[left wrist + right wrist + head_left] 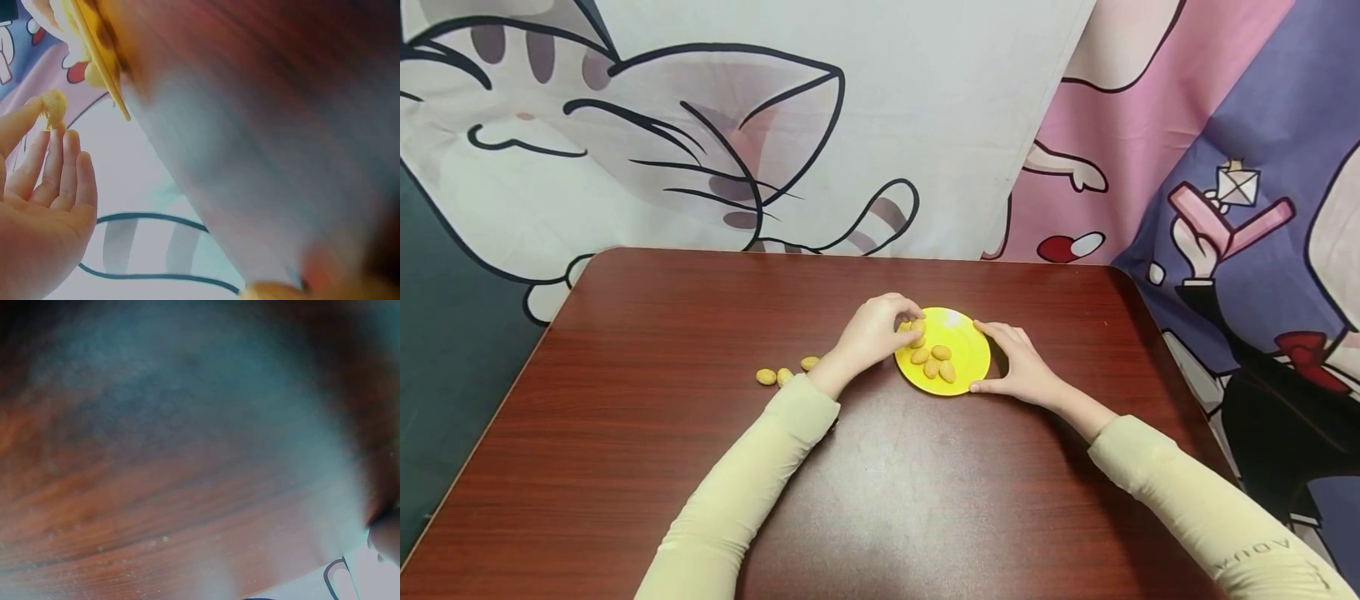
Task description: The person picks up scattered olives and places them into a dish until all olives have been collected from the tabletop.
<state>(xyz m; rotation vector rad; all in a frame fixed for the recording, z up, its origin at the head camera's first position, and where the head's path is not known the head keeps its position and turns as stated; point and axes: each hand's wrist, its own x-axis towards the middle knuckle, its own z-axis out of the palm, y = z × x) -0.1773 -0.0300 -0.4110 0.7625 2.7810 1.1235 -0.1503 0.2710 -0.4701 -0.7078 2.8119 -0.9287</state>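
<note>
At the left side of a yellow plate point(966, 350), my left hand point(874, 332) is over the rim, with thumb and fingers bent toward the pieces there. In the left wrist view, its thumb and fingertips pinch a small yellow oval piece point(55, 107), close to the plate point(103, 62), seen edge-on. Several similar yellow pieces point(942, 353) lie on the plate. My right hand point(1017, 362) spreads thumb and fingers at the plate's right rim, fingertips touching its edge. The right wrist view shows mostly blurred tabletop.
A few more yellow pieces point(766, 377) lie on the brown table point(662, 433) beside the left forearm, one partly hidden by the sleeve. Behind the table's far edge hangs a cartoon-printed cloth point(940, 133).
</note>
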